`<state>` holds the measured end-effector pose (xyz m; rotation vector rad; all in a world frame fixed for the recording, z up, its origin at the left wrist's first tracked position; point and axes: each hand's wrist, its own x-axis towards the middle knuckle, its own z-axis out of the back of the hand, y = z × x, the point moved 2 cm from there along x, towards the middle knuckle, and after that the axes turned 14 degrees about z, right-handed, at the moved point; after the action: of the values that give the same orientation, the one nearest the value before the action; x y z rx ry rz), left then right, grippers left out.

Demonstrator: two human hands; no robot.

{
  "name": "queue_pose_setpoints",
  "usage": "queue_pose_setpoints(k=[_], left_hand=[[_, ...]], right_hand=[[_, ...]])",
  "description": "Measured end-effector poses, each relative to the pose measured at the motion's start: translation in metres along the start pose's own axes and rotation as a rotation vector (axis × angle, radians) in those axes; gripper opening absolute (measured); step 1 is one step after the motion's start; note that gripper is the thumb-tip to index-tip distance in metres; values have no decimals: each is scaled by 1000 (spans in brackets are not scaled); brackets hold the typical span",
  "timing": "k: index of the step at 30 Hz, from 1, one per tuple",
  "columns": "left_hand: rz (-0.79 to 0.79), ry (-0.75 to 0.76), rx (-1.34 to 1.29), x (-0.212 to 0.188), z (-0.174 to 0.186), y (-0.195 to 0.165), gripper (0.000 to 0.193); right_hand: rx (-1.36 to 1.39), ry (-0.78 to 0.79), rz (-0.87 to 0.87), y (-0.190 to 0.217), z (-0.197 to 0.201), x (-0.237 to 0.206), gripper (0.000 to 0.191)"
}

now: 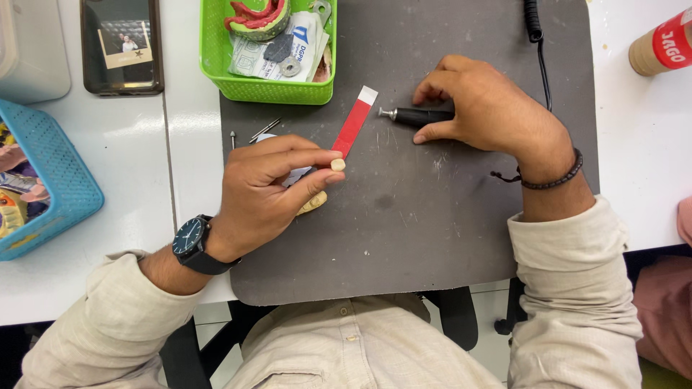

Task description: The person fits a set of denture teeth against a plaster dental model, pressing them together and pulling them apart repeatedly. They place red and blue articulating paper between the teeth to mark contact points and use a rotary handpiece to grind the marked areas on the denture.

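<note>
Mat: dark grey work mat (432,230) covering the white table (130,216), scratched and dusty.
Baskets: green basket (216,50) at the mat's top edge holding a red-and-green dental model (256,18) and paper packets; blue basket (58,173) at the far left.
Phone: black smartphone (121,47) lying left of the green basket.
Right hand: right hand (490,112), fingers curled around a black rotary handpiece (418,115) that lies on the mat, its metal tip pointing left.
Left hand: left hand (263,191), wristwatch on, thumb and forefinger pinching 1 small cream tooth piece (337,165), just above the mat.
Strip: red strip (355,124) with a white end, lying slanted between both hands.
Burs: 2 thin metal burs (265,130) near the mat's left edge.
</note>
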<state>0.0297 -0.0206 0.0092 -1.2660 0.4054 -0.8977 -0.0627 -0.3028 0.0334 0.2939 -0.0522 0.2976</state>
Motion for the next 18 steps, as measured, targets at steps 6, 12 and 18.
queue_pose_setpoints(k=[6,12,18], left_hand=[[77,11,-35,0,-1,1,20],[128,61,-155,-2,-6,0,18],[94,79,-37,-8,-11,-4,21]], right_hand=[[48,-6,0,-10,3,-10,34],[257,-243,30,28,23,-3,22],[-57,-342,273,77,7,3,61]])
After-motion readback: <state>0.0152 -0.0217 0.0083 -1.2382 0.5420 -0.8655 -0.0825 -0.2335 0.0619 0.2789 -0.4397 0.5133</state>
